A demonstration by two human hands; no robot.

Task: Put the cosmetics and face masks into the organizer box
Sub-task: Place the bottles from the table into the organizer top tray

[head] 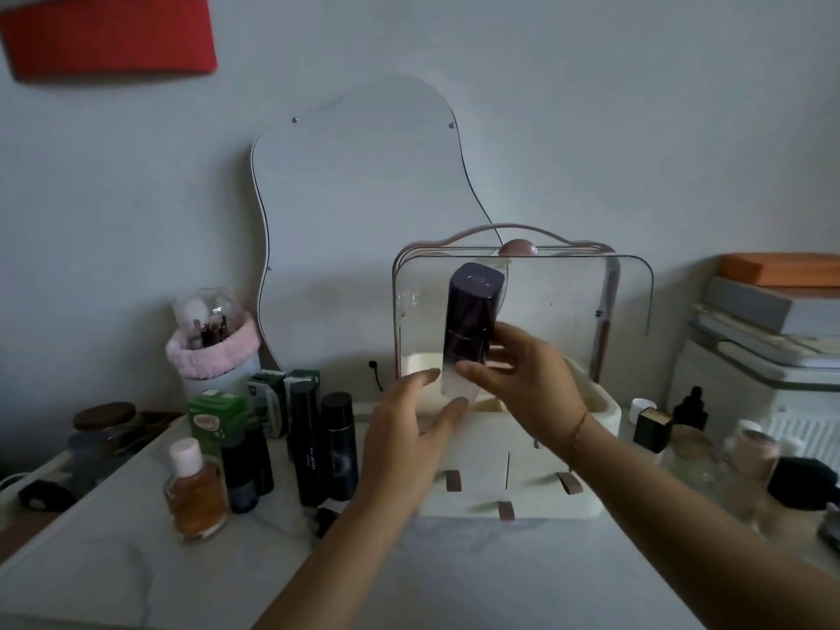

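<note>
Head view: a tall dark bottle is being held upright above the organizer box, in front of its raised clear lid.
Right hand: its fingers are being closed around the bottle's lower half, the thumb at the pale base.
Left hand: it is being kept open and flat, fingertips touching the base from below; nothing is being gripped by it.
Handling: the bottle is being judged stiff, smooth and probably slippery, likely glass and fairly heavy; hold is best being taken round the middle, with support kept under the base.
Box: the open top compartment is lying directly beneath both hands.
Waiting items: black bottles, green cartons and an amber bottle are standing left of the left hand.
</note>
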